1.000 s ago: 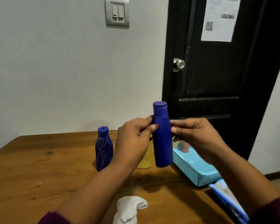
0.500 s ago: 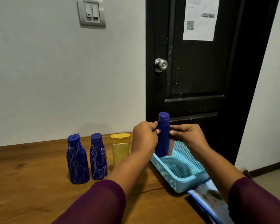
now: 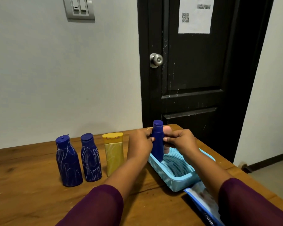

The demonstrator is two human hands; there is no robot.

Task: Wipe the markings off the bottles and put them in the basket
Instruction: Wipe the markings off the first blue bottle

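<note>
A slim clean blue bottle (image 3: pixel 157 144) stands upright with its base down inside the light blue mesh basket (image 3: pixel 175 176). My left hand (image 3: pixel 141 144) pinches it from the left and my right hand (image 3: pixel 180 141) pinches it from the right, just below its cap. A pink bottle (image 3: pixel 167 129) shows partly behind it in the basket. To the left on the table stand two blue bottles (image 3: pixel 68 162) (image 3: pixel 90 159) with white scribbles and a yellow bottle (image 3: pixel 113 152) with faint marks.
The basket sits near the right end of the wooden table (image 3: pixel 31 201), in front of a black door (image 3: pixel 194 79). A blue and white packet (image 3: pixel 203 203) lies by the basket's near corner, partly under my right arm.
The blue bottle has gone down from chest height into the basket, still held by both hands. My view swung right and up; the white cloth has left the view.
</note>
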